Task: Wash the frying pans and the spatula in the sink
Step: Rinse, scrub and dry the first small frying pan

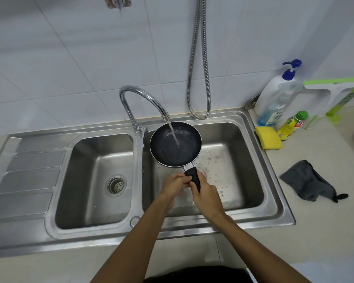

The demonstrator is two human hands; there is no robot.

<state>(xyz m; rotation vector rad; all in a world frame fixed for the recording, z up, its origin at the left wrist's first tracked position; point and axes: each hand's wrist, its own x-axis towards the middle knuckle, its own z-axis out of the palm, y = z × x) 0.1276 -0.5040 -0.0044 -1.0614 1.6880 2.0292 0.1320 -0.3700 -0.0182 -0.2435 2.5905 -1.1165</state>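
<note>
Step in hand: rinsing, judged from the small black round non-stick frying pan [175, 144] held under the running stream from the curved chrome tap [143, 103].
Pan position: above the right basin of the stainless steel double sink [251, 127], bowl tilted slightly, black handle pointing back toward the body.
Pan contents: water striking the inner face, a thin wet film and some froth near the far rim; no food scraps visible.
Right hand [207, 196]: grip wrapped tight round the lower handle, carrying the pan.
Left hand [175, 184]: grip pressed onto the handle just beside the right, fingers curled on its upper part, perhaps rubbing it; cannot tell for sure.
Right basin: scattered suds and droplets on the floor, drain mostly hidden behind the handle and hands.
Left basin: bare metal with a round strainer drain [116, 183], nothing resting inside.
Other pans and spatula: not in view.
Surface at right: yellow rectangular sponge [269, 137], small yellow bottle with green cap [291, 126], large clear pump bottle with blue liquid [274, 103], crumpled dark grey cloth [311, 181].
Progress: likely early to middle, one pan only under water.
Next move: probably tipping the pan to pour off water, then reaching for the sponge; calls for one hand freed while the other keeps a firm hold on a wet handle.
</note>
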